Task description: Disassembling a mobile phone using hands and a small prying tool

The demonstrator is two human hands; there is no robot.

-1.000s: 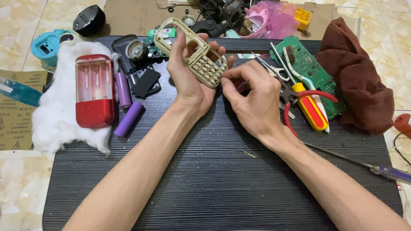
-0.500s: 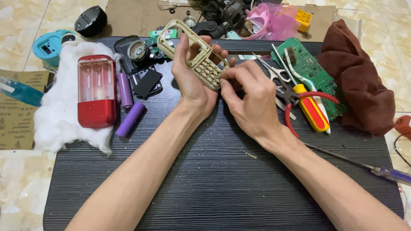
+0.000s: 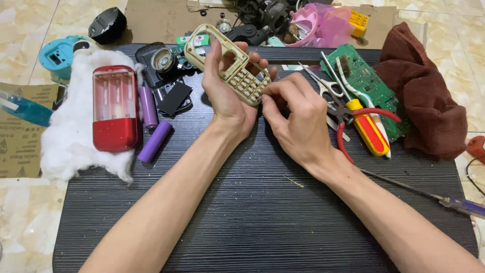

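Beige phone front cover [image 3: 232, 65], upper centre of the frame, has tilted slightly since a second ago. The left hand [image 3: 227, 96] grips it above the black bench [image 3: 262, 212]; the right hand [image 3: 298, 119], fingers pinched, has shifted to its lower keypad corner.

Right hand [image 3: 295, 119] fingertips hidden behind phone shell [image 3: 230, 65] lower edge.

Both hands [image 3: 230, 96] [image 3: 298, 119] raised, fingers curled

A flat brown printed cardboard package [image 3: 20, 134] lies on the floor at far left, beside the white wadding [image 3: 65, 146]; no screens or signs show.
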